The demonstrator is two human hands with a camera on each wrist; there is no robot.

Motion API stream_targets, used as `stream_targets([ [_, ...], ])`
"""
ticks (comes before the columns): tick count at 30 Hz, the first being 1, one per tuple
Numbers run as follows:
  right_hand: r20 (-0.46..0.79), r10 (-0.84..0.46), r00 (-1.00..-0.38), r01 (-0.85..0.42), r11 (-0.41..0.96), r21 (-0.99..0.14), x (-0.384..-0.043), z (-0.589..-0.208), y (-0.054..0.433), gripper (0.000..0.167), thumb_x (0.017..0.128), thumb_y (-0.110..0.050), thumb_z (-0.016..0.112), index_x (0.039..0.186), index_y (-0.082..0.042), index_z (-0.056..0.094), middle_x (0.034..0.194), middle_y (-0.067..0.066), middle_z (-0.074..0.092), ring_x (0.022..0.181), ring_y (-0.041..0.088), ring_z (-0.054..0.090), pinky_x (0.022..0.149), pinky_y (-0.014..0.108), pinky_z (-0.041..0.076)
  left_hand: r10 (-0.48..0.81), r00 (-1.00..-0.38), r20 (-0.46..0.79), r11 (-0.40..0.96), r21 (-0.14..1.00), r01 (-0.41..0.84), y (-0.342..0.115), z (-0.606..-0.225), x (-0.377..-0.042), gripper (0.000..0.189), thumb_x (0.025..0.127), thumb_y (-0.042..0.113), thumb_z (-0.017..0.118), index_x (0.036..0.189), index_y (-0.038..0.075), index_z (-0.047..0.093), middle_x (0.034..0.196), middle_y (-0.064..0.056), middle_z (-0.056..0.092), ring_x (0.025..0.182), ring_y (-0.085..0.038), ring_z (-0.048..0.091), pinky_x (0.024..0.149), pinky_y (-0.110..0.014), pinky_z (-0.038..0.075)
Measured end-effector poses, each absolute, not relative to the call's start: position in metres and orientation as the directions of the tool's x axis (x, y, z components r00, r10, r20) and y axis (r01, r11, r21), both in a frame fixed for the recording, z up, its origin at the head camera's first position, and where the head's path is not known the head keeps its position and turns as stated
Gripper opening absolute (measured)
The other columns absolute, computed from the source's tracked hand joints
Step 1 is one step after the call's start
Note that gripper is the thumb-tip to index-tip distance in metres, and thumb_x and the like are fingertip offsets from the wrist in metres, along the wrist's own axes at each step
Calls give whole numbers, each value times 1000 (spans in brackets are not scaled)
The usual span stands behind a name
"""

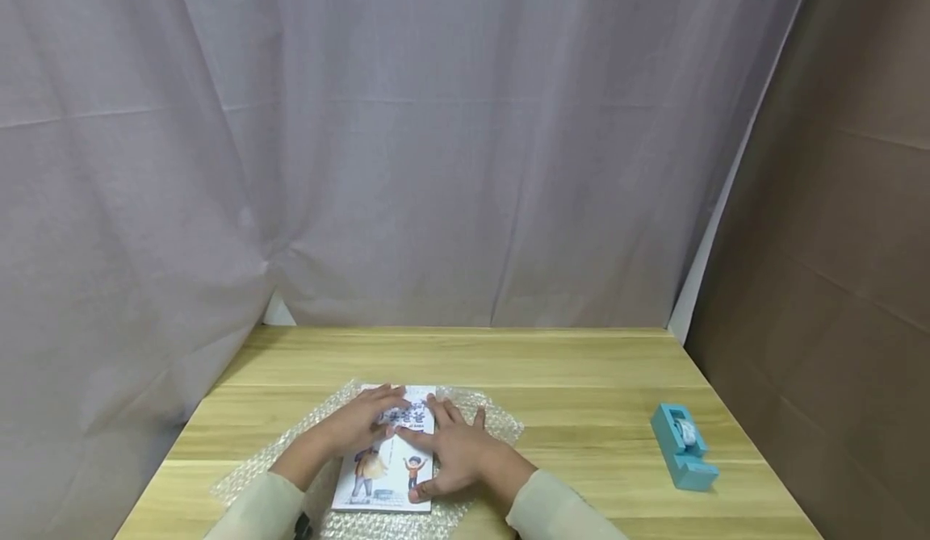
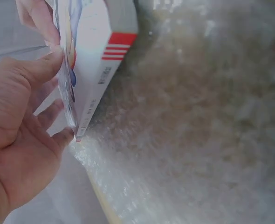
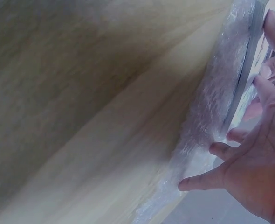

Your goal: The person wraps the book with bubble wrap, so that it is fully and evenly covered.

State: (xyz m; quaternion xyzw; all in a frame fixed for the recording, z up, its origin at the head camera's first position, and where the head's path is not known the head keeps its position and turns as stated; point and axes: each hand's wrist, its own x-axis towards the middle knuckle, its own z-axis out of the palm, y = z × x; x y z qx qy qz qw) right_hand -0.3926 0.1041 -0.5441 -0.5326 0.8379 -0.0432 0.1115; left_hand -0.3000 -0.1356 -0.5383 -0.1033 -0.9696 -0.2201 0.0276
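Observation:
A white book (image 1: 392, 475) with cartoon figures and dark lettering on its cover lies on a sheet of bubble wrap (image 1: 279, 447). Across the cover's upper left rests my left hand (image 1: 356, 425), fingers loosely extended. My right hand (image 1: 461, 451) spreads over the book's right edge, its thumb on the lower right of the cover and some fingers reaching past onto the wrap. In the left wrist view the book's spine (image 2: 107, 60) shows red stripes near one end. From the right wrist, the page edge (image 3: 242, 79) stands beside the fingers, above the bubble wrap (image 3: 212, 88).
A blue tape dispenser (image 1: 683, 447) holding a roll of clear tape stands at the right of the wooden table (image 1: 581, 378). Grey curtain (image 1: 450, 161) hangs behind the table and down its left side, with a brown panel (image 1: 835, 282) on the right.

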Motion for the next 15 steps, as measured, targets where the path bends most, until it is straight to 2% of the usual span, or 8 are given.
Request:
stream_targets([
  [6, -157, -891, -427, -862, 453, -227, -393, -539, 108, 106, 80, -89, 74, 170, -58, 27, 186, 20, 11, 171, 50, 16, 115, 98, 18, 218, -956, 199, 912, 309, 272, -134, -541, -298, 35, 105, 15, 75, 139, 13, 71, 155, -16, 65, 143, -44, 62, 118, -65, 53],
  [10, -146, -893, -426, -861, 450, -238, -391, -534, 104, 107, 79, -87, 77, 170, -58, 26, 186, 20, 11, 170, 51, 17, 117, 96, 19, 222, -948, 230, 923, 262, 280, -136, -539, -286, 34, 104, 17, 77, 138, 16, 73, 150, -8, 68, 139, -36, 65, 115, -57, 58],
  [15, -147, -893, -426, -859, 450, -246, -386, -536, 101, 108, 78, -86, 79, 168, -61, 26, 186, 18, 12, 170, 50, 18, 119, 95, 20, 282, -927, 249, 906, 248, 342, -133, -532, -266, 36, 98, 16, 82, 133, 23, 76, 139, 0, 73, 129, -30, 69, 109, -54, 62],
])
